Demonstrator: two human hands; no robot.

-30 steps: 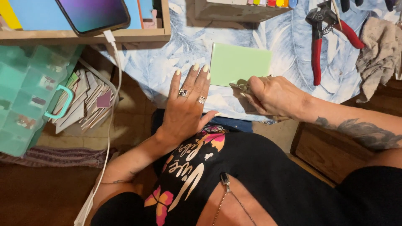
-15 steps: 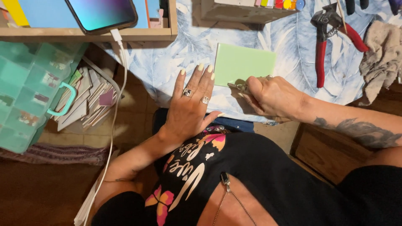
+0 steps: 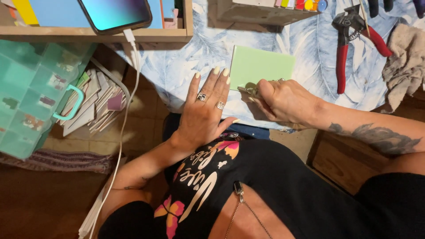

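a pale blue cloth with a white leaf print (image 3: 195, 57) covers the table. on it lies a flat, pale green square tile (image 3: 261, 66), near the table's front edge. the left hand (image 3: 204, 110) rests flat beside the tile, fingers spread, holding nothing. the right hand (image 3: 285, 102) is clenched around a small metal tool (image 3: 250, 90) touching the tile's near edge. red-handled pliers (image 3: 349, 40) lie well apart to the right.

My left hand (image 3: 204, 110) lies flat on the tabletop (image 3: 186, 75), just left of the tile (image 3: 261, 66). My right hand (image 3: 285, 101) rests at the tile's near edge. Pliers (image 3: 349, 40) lie right of the tile, a rag (image 3: 405, 62) beyond them. A phone (image 3: 113, 13) sits on the shelf (image 3: 97, 33) far left, above a compartment box (image 3: 31, 97).
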